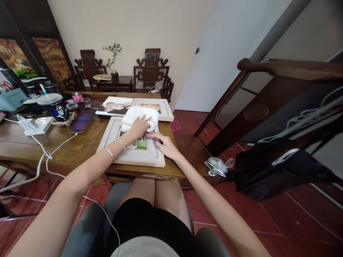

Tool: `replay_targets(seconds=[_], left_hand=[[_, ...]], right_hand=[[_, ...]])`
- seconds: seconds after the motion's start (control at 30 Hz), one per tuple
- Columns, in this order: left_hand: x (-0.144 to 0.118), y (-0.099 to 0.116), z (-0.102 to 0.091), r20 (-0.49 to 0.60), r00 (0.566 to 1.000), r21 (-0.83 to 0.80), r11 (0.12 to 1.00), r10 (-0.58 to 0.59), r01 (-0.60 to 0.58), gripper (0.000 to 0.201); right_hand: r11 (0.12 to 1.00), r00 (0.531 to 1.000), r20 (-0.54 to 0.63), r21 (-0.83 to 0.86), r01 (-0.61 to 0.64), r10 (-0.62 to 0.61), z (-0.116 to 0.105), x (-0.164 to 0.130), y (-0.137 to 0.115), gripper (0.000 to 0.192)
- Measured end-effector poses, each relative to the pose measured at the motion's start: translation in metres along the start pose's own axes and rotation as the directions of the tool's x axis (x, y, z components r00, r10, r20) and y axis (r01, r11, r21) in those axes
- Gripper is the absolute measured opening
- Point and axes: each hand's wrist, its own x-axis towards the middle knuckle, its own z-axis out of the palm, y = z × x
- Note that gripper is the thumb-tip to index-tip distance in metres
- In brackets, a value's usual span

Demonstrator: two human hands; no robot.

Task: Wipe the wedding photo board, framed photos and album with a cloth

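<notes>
A picture frame (105, 142) with a wide pale border and a green picture inside lies flat near the front edge of the wooden table. My left hand (139, 127) is on top of a folded white cloth (131, 115), its fingers gripping the cloth against the upper part of the frame. The cloth covers part of the picture. My right hand (166, 145) rests at the frame's right side, fingers stretched out towards the picture and the cloth. A second pale frame (168, 110) lies just behind, beside a white printed booklet or box (118, 101).
To the left on the table (88, 142) are a phone (80, 122) on a white cable, a lidded dark cup (57, 109), a power strip (40, 125) and a pink cup (77, 97). A dark wooden chair (241, 96) with a black bag (257, 171) stands at right.
</notes>
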Motion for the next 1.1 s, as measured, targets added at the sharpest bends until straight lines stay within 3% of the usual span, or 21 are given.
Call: replay_targets(seconds=[0.17, 0.4, 0.63, 0.7, 0.8, 0.87, 1.0, 1.1], left_hand=[[-0.027, -0.033, 0.003, 0.007, 0.996, 0.075, 0.993, -0.093, 0.092, 0.046], [-0.085, -0.092, -0.007, 0.056, 0.969, 0.098, 0.967, -0.24, 0.234, 0.042], [-0.121, -0.077, -0.03, 0.167, 0.961, 0.117, 0.972, -0.223, 0.205, 0.038], [-0.124, -0.075, -0.043, 0.105, 0.952, 0.135, 0.953, -0.286, 0.271, 0.034], [-0.12, -0.082, -0.053, -0.142, 0.921, 0.16, 0.91, -0.363, 0.384, 0.034], [-0.114, -0.09, -0.045, -0.206, 0.925, 0.154, 0.923, -0.319, 0.352, 0.034], [-0.1, -0.102, -0.009, -0.107, 0.982, 0.112, 0.979, -0.158, 0.17, 0.036], [-0.094, -0.115, 0.005, -0.182, 0.967, 0.098, 0.975, -0.177, 0.197, 0.037]], right_hand=[[1.0, 1.0, -0.001, 0.001, -0.013, 0.013, 0.0, 0.0, 0.001, 0.049], [1.0, 1.0, -0.021, 0.0, -0.021, 0.021, 0.002, 0.0, 0.002, 0.05], [0.995, 0.998, -0.018, -0.076, -0.06, 0.059, -0.001, -0.001, -0.002, 0.054], [0.994, 0.998, -0.019, -0.088, -0.058, 0.056, -0.002, -0.002, -0.002, 0.053], [0.995, 0.998, -0.029, -0.086, -0.058, 0.055, -0.001, -0.002, -0.001, 0.053], [0.995, 0.998, -0.033, -0.074, -0.06, 0.058, 0.0, -0.003, 0.001, 0.053], [0.996, 0.997, -0.036, -0.049, -0.072, 0.07, 0.001, -0.003, 0.001, 0.054], [0.995, 0.996, -0.033, -0.063, -0.08, 0.078, 0.001, -0.003, 0.001, 0.054]])
